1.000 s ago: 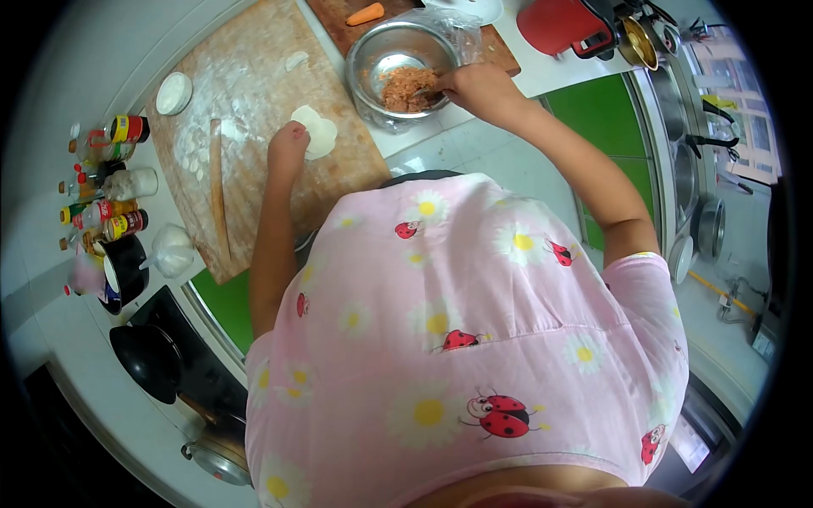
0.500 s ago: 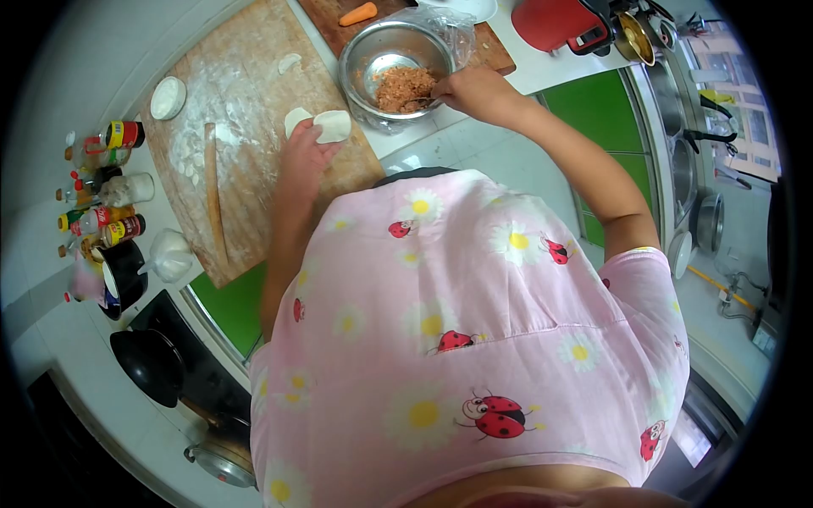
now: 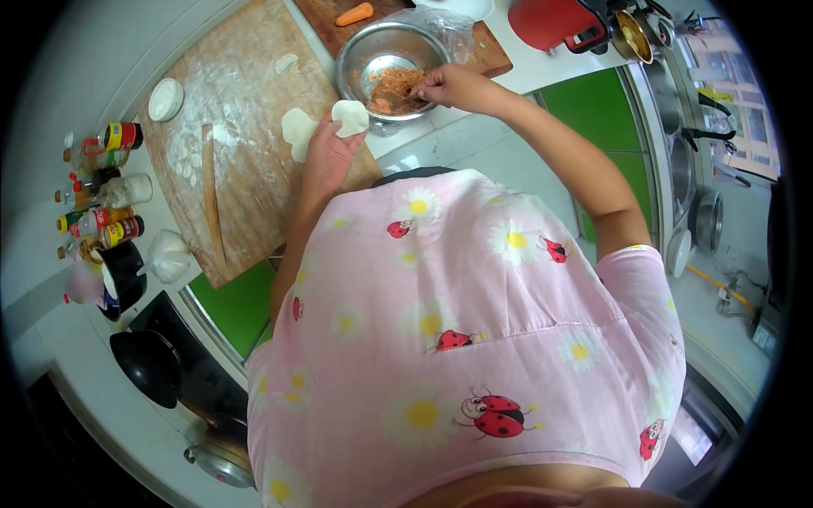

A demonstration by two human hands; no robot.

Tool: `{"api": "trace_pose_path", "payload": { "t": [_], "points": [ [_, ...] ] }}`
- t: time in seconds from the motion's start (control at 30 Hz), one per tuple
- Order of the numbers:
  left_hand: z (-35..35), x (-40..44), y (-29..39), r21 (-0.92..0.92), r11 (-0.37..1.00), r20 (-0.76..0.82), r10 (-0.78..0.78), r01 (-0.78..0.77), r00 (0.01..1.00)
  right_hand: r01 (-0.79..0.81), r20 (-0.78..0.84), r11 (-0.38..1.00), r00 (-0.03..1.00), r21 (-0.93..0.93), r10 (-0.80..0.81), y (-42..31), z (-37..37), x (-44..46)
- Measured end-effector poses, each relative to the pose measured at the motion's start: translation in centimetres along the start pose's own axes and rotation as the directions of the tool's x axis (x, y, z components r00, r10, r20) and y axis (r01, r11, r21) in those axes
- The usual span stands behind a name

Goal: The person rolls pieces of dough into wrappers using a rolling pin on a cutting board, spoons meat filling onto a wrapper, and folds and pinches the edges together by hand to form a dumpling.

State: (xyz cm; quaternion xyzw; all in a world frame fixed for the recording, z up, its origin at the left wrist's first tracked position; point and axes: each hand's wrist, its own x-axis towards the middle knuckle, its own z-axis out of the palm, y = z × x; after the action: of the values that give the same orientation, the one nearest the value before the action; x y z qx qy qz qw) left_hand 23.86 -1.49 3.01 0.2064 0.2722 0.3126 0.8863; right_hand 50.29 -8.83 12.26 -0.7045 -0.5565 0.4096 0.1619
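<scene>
My left hand point(image 3: 329, 159) is closed on a round white dough wrapper point(image 3: 351, 117), held up at the right edge of the floury wooden board. Beside that hand, more pale dough wrappers point(image 3: 296, 129) lie on the board. My right hand point(image 3: 457, 87) reaches over the rim of a steel bowl point(image 3: 360, 57), pinching the handle of what looks like a spoon point(image 3: 396, 103). Its tip rests in the orange-brown minced filling point(image 3: 401, 83). The fingers cover most of the handle.
A rolling pin point(image 3: 211, 195) and a small white bowl point(image 3: 166, 99) sit on the board point(image 3: 254, 229). Behind the steel bowl are a carrot point(image 3: 354, 13) and a plastic bag point(image 3: 449, 30). A red pot point(image 3: 550, 24) stands right; several bottles point(image 3: 102, 220) line the left.
My left hand has lifted a wrapper off the board and moved right towards the bowl. My right hand has shifted slightly left, with the spoon deeper over the filling.
</scene>
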Motion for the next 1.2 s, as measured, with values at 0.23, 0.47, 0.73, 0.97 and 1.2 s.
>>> {"api": "trace_pose_path", "payload": {
  "t": [0.23, 0.47, 0.73, 0.97, 1.2],
  "points": [
    [1.7, -1.2, 2.2, -0.199, 0.980, 0.129, 0.055, -0.029, 0.990, -0.276, 0.187, 0.759, 0.961, 0.589, 0.204, -0.5, 0.0, -1.1],
    [4.4, -0.4, 2.5, -0.095, 0.994, -0.063, 0.051, -0.057, 0.997, -0.187, 0.118, 0.712, 0.982, 0.677, 0.145, -0.4, -0.7, -2.8],
    [8.5, 1.1, 2.6, -0.090, 0.995, -0.130, 0.027, -0.039, 0.991, 0.403, -0.453, 0.877, 0.853, 0.261, -0.257, -1.1, 1.5, -4.4],
    [11.1, 0.5, 3.0, -0.150, 0.989, -0.135, -0.014, -0.006, 0.991, 0.440, -0.488, 0.827, 0.668, -0.350, -0.562, -1.0, 1.7, -5.5],
    [11.6, 0.1, 3.3, -0.146, 0.989, -0.190, -0.014, -0.015, 0.982, 0.400, -0.436, 0.760, 0.641, -0.512, -0.632, -0.3, 2.1, -6.3]
  ]
}}
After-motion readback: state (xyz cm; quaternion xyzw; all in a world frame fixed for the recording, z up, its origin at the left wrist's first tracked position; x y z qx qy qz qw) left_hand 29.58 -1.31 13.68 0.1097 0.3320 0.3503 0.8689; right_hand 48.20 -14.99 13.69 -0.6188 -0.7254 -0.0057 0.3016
